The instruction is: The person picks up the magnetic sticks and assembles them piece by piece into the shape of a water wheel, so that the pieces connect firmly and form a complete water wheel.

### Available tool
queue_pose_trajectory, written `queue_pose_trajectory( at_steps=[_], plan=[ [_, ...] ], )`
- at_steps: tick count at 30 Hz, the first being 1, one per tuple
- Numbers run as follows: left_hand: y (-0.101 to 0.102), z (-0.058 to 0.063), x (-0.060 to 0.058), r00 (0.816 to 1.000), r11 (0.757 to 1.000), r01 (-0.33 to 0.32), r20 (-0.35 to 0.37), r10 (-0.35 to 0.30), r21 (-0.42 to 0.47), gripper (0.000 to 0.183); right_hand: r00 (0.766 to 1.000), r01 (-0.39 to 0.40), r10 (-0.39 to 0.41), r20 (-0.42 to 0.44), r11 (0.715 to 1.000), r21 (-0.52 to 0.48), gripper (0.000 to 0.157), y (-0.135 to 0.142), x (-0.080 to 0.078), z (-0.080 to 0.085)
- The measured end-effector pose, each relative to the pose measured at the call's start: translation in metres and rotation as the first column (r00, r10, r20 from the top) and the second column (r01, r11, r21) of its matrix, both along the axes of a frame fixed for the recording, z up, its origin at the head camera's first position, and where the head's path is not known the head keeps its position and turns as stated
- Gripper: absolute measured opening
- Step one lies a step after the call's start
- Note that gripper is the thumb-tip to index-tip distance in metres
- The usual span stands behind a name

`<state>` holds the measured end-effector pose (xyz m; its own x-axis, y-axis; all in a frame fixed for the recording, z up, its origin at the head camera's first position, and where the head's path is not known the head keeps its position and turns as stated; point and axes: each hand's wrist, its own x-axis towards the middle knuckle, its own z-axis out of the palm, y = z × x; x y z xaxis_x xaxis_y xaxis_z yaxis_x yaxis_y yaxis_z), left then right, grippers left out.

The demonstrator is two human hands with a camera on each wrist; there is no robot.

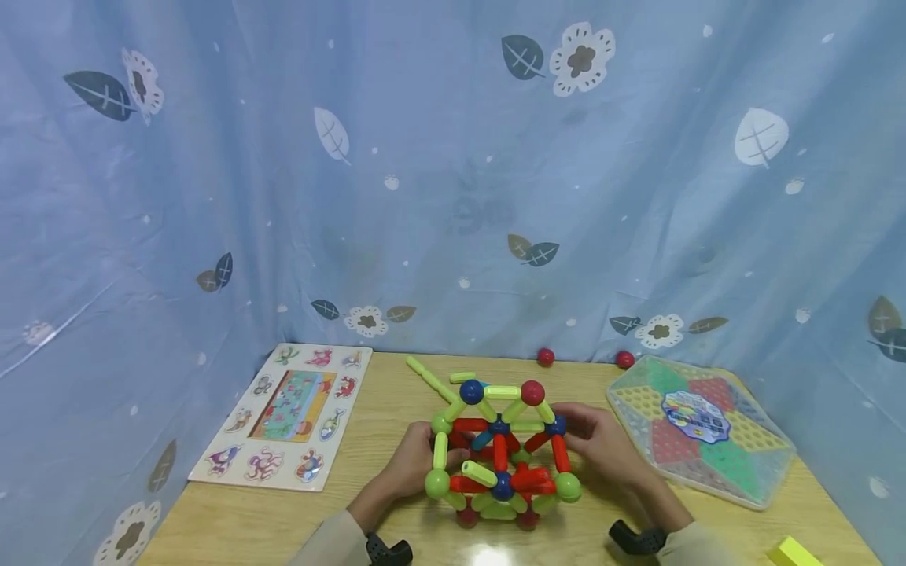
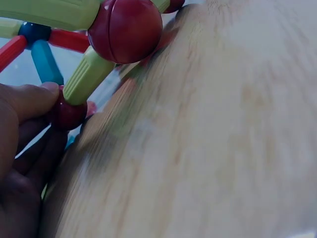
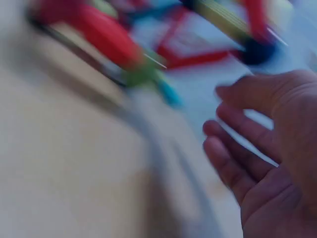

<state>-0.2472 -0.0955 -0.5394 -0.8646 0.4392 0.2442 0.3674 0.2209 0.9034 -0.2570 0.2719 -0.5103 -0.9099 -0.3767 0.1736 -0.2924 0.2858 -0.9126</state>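
Observation:
A ball-and-stick toy structure (image 1: 501, 452) stands on the table between both hands, built of red, light green and blue sticks joined by red, blue and green balls. At its left side, my left hand (image 1: 410, 465) reaches in; the left wrist view shows thumb and fingers pinching a low red ball (image 2: 71, 115), with a green stick and a blue stick close by. My right hand (image 1: 602, 444) is beside the structure's right side. In the right wrist view its fingers are loosely bent with nothing between them, near a dark blue ball (image 3: 258, 52). That view is blurred.
Behind the structure lie light green sticks (image 1: 430, 380) and two red balls, one (image 1: 546, 357) left of the other (image 1: 625, 359). A sea-animal puzzle board (image 1: 237, 462) lies left, a clear-lidded star-pattern board game (image 1: 697, 420) right. A yellow block (image 1: 793, 553) is near the front right.

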Motion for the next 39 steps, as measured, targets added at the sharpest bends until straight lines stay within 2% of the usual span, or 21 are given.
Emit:
queue_pose_trajectory(
  at_steps=[3, 8, 11, 14, 21, 25, 28, 31, 35, 37, 39],
  plan=[
    [0.003, -0.002, -0.001, 0.999, 1.000, 0.015, -0.035, -0.015, 0.006, 0.014, 0.990, 0.112, -0.113, -0.083, 0.994, -0.015, 0.040, 0.044, -0.015, 0.010],
    [0.005, -0.001, -0.001, 0.999, 1.000, 0.005, -0.045, -0.005, 0.007, 0.014, 0.960, 0.261, -0.260, -0.107, 0.965, -0.010, 0.046, 0.110, -0.038, 0.021],
    [0.004, 0.000, 0.000, 1.000, 1.000, 0.002, -0.030, -0.001, 0.012, 0.014, 0.946, 0.316, -0.314, -0.083, 0.948, 0.016, 0.049, 0.134, -0.051, 0.021],
    [0.004, 0.001, 0.001, 1.000, 1.000, 0.002, -0.031, -0.002, 0.014, 0.015, 0.924, 0.380, -0.376, -0.066, 0.922, 0.078, 0.054, 0.147, -0.063, 0.019],
    [0.005, -0.002, 0.000, 0.998, 1.000, 0.005, -0.068, -0.003, 0.025, 0.013, 0.881, 0.470, -0.471, -0.043, 0.862, 0.189, 0.062, 0.153, -0.084, 0.017],
    [0.006, -0.002, 0.001, 0.999, 1.000, 0.003, -0.053, -0.002, 0.017, 0.014, 0.872, 0.486, -0.485, -0.065, 0.841, 0.238, 0.061, 0.150, -0.093, 0.021],
    [0.006, -0.001, 0.001, 1.000, 1.000, 0.000, -0.021, 0.001, 0.010, 0.017, 0.875, 0.485, -0.461, -0.149, 0.825, 0.291, 0.053, 0.145, -0.101, 0.021],
    [0.006, -0.001, 0.002, 1.000, 1.000, 0.001, 0.013, -0.001, 0.003, 0.019, 0.869, 0.487, -0.401, -0.289, 0.792, 0.368, 0.040, 0.137, -0.110, 0.017],
    [0.005, 0.000, 0.002, 1.000, 1.000, -0.004, 0.031, 0.004, -0.005, 0.019, 0.835, 0.524, -0.339, -0.435, 0.733, 0.435, 0.028, 0.122, -0.119, 0.009],
    [0.003, 0.001, 0.002, 1.000, 1.000, -0.012, 0.022, 0.012, -0.013, 0.019, 0.825, 0.533, -0.333, -0.457, 0.728, 0.431, 0.027, 0.113, -0.120, 0.008],
    [0.002, 0.001, 0.002, 1.000, 1.000, -0.022, 0.007, 0.022, -0.019, 0.019, 0.816, 0.541, -0.349, -0.461, 0.741, 0.397, 0.026, 0.102, -0.115, 0.010]
  ],
)
